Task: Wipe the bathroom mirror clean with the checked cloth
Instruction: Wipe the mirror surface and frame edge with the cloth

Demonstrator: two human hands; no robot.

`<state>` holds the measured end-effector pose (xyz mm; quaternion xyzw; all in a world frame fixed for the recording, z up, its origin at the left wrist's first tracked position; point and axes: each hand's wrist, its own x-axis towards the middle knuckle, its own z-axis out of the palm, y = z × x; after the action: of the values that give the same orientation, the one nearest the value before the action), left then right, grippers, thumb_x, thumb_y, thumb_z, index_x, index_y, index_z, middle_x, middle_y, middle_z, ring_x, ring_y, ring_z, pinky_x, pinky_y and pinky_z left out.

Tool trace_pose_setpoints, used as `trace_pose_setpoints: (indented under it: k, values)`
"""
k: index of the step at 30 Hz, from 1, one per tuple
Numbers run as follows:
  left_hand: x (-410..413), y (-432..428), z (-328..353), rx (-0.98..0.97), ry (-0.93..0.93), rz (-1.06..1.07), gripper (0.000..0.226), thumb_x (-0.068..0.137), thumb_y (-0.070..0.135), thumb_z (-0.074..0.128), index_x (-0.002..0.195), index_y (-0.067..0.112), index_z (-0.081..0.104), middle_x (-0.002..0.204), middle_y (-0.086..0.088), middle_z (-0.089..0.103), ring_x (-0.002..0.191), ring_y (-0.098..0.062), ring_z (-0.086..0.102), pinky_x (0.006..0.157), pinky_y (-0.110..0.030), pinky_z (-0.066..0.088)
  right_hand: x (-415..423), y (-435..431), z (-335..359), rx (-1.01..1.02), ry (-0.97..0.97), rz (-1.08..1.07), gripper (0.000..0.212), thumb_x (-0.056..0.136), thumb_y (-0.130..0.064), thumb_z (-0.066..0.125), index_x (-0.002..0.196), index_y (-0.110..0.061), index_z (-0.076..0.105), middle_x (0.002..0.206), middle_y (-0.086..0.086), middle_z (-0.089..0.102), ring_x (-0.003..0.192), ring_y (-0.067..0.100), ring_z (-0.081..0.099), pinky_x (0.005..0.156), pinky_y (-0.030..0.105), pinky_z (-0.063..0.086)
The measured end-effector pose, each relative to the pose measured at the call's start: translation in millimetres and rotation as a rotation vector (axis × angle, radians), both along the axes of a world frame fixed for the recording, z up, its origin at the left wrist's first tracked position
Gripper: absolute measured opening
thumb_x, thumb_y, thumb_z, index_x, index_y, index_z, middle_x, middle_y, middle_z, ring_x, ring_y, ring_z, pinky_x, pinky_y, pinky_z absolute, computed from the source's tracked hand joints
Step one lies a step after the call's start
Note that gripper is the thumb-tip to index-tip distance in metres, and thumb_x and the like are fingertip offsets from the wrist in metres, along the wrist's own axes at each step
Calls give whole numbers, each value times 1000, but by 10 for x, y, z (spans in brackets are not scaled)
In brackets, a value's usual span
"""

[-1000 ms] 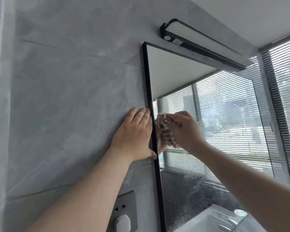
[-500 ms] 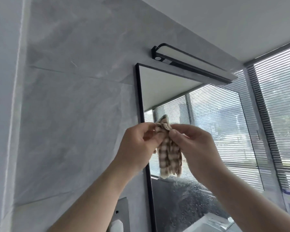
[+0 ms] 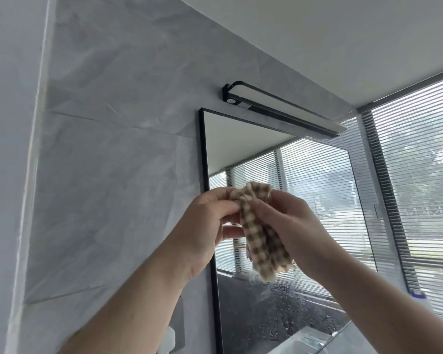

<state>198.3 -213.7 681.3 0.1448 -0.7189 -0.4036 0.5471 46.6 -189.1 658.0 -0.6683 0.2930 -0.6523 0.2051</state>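
Two hands: the left hand [image 3: 205,226] and right hand [image 3: 296,226] meet at centre frame, in front of the mirror's left edge; neither touches the glass

Checked cloth: the checked cloth [image 3: 257,241] hangs bunched between them, its folds dropping toward lower centre; it appears to be held off the glass, not pressed to it

Left grip: fingers curled, thumb and fingertips pinching the cloth's upper corner

Right grip: thumb and forefinger closed on the top fold; the palm sits behind the hanging part

Mirror: the black-framed mirror [image 3: 317,180] fills the centre and right-centre; its upper glass gives a fairly clear reflection of slatted blinds, with a faint haze at right-centre

Left to do: droplets [image 3: 279,315] speckle the lower glass at lower centre; that band looks unwiped

Progress: partway, by my judgement; the hands seem to be regathering the cloth for another pass

Surroundings: a lamp [image 3: 279,108] above the mirror's top edge; the grey tiled wall [image 3: 113,175] at left; window blinds [image 3: 420,175] at far right
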Motion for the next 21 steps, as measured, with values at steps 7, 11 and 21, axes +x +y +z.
trace_pose_setpoints:
  k: [7, 11, 21]
  values:
    - [40, 115, 62, 77, 143, 111, 31, 92, -5, 34, 99, 4, 63, 81, -10, 58, 71, -17, 55, 68, -27, 50, -137, 100, 135, 124, -310, 105, 14, 97, -9, 58, 101, -5, 70, 94, 13, 75, 85, 26, 73, 74, 37, 58]
    - [0, 137, -6, 74, 46, 166, 38, 88, 46, 64, 105, 12, 69, 101, -3, 75, 99, -22, 69, 93, -48, 52, -122, 69, 157, 29, -212, -88, 22, 95, -5, 57, 87, -20, 71, 85, 3, 73, 88, 24, 67, 81, 41, 55]
    - [-136, 130, -191, 268, 99, 109, 19, 86, 25, 69, 97, 9, 72, 93, -8, 75, 81, -21, 71, 79, -43, 59, -230, 124, -65, 283, -258, -37, 17, 97, -28, 60, 106, -15, 68, 95, 7, 76, 90, 29, 73, 87, 48, 58]
